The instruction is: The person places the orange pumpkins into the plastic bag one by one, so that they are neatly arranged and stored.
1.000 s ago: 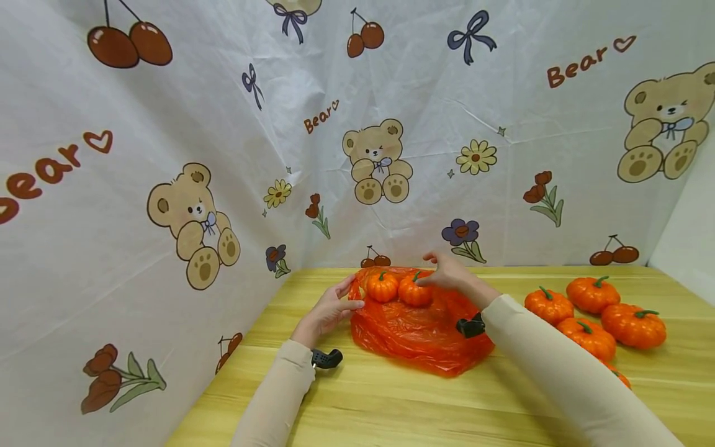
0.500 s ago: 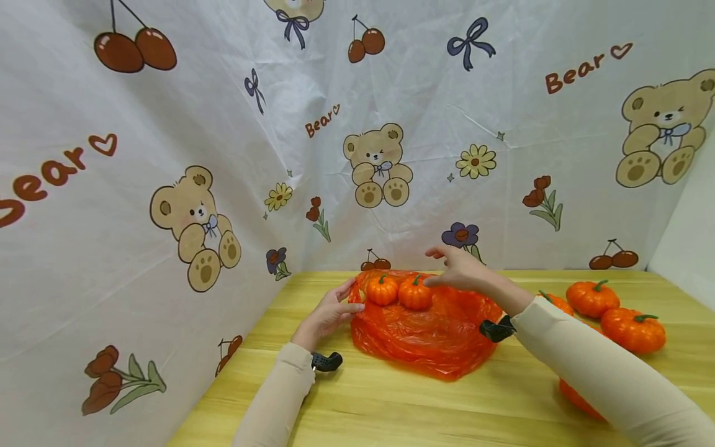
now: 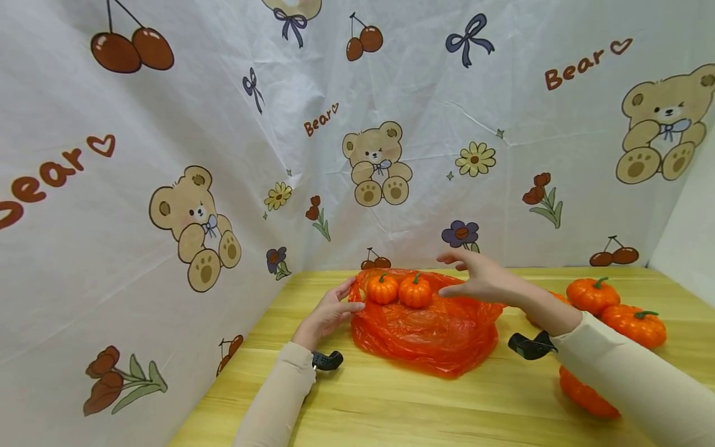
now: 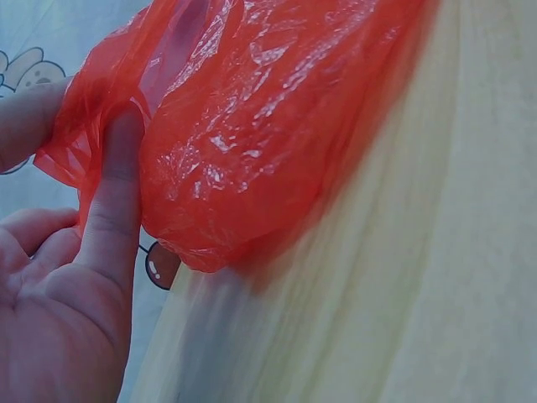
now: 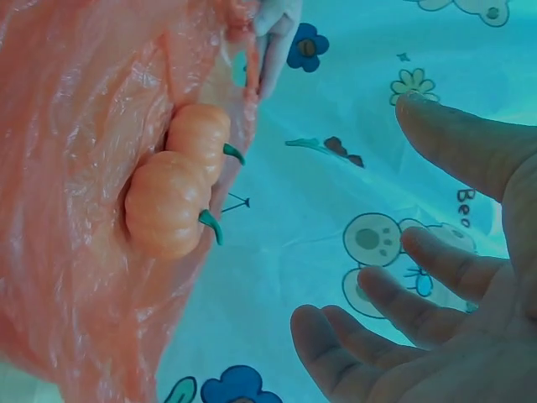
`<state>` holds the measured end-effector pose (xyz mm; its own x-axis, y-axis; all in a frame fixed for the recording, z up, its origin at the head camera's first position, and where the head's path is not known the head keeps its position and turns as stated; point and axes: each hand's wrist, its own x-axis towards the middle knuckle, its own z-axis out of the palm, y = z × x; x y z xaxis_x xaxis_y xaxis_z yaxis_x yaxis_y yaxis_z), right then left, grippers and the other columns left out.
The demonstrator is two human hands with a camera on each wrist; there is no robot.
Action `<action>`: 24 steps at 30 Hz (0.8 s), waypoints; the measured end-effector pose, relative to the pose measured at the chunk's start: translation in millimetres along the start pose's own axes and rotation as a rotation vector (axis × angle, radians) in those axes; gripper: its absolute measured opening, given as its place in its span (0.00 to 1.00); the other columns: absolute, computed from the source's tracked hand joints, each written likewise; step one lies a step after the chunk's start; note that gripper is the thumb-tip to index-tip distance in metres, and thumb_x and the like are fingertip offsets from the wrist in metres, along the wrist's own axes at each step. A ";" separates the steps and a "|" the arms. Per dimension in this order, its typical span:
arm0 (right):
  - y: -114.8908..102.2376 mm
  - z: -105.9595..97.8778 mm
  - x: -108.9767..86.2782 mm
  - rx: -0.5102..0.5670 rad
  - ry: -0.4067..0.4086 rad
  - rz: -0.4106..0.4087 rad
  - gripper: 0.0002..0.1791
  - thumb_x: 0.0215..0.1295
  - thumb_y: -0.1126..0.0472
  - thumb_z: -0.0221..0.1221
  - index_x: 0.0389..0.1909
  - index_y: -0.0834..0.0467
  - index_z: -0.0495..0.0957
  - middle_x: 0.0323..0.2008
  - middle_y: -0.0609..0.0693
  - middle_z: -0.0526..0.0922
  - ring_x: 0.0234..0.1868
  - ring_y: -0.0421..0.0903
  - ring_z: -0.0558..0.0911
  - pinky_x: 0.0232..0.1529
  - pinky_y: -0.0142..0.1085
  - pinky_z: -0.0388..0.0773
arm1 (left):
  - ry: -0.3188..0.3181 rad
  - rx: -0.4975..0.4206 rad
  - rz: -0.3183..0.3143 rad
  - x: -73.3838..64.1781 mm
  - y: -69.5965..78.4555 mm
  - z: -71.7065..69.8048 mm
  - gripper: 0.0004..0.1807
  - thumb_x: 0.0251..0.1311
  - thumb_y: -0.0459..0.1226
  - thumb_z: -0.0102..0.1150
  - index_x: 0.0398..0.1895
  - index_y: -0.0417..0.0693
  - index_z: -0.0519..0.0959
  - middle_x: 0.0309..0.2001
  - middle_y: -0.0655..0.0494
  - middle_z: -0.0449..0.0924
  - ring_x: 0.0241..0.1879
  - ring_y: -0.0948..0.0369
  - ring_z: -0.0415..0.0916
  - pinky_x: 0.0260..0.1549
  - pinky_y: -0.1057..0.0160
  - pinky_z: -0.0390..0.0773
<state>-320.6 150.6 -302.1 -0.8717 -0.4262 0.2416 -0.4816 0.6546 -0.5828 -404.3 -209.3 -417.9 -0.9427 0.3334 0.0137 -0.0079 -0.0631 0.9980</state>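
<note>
Two pumpkins [image 3: 415, 293]: in red bag [image 3: 427, 341], side by side, row running left to right
Right hand [image 3: 487, 280]: empty, fingers spread, right of row
Left hand [image 3: 328, 311]: pinching bag's left edge, seemingly nearer

"Bear" lettering [image 3: 574, 69] with hearts [image 3: 101, 146], three times on white sheet [image 3: 413, 74], leftmost cut off

Your head camera looks forward and down across the table [image 3: 391, 410]; your left-wrist view, close up, shares the red bag [image 4: 252, 151] with your right-wrist one, turned sideways toward the printed curtain [image 5: 285, 269]
</note>
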 end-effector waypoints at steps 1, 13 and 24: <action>-0.3 -2.2 -3.7 0.003 0.003 -0.004 0.40 0.61 0.50 0.73 0.70 0.58 0.70 0.69 0.63 0.73 0.68 0.70 0.72 0.58 0.63 0.81 | 0.001 -0.002 0.001 0.1 0.2 0.2 0.50 0.63 0.23 0.63 0.84 0.51 0.50 0.84 0.47 0.47 0.76 0.42 0.63 0.54 0.64 0.84; 5.1 -26.6 -47.8 0.045 -0.016 -0.001 0.40 0.61 0.50 0.73 0.71 0.57 0.69 0.70 0.64 0.73 0.69 0.71 0.70 0.59 0.61 0.81 | -0.001 0.003 0.006 1.6 -0.7 -2.2 0.49 0.63 0.23 0.63 0.84 0.51 0.51 0.84 0.49 0.48 0.75 0.44 0.64 0.52 0.66 0.85; 34.7 -48.3 -87.7 0.035 -0.136 -0.047 0.42 0.62 0.47 0.71 0.74 0.52 0.66 0.70 0.57 0.74 0.67 0.66 0.74 0.59 0.51 0.83 | -0.014 -0.015 0.008 3.3 -1.0 -3.8 0.50 0.63 0.22 0.63 0.84 0.51 0.50 0.84 0.49 0.47 0.75 0.44 0.64 0.54 0.67 0.84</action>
<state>-265.3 240.8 -306.0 -0.8270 -0.5379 0.1633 -0.5158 0.6106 -0.6009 -408.7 -211.7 -419.1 -0.9378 0.3464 0.0227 -0.0055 -0.0802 0.9968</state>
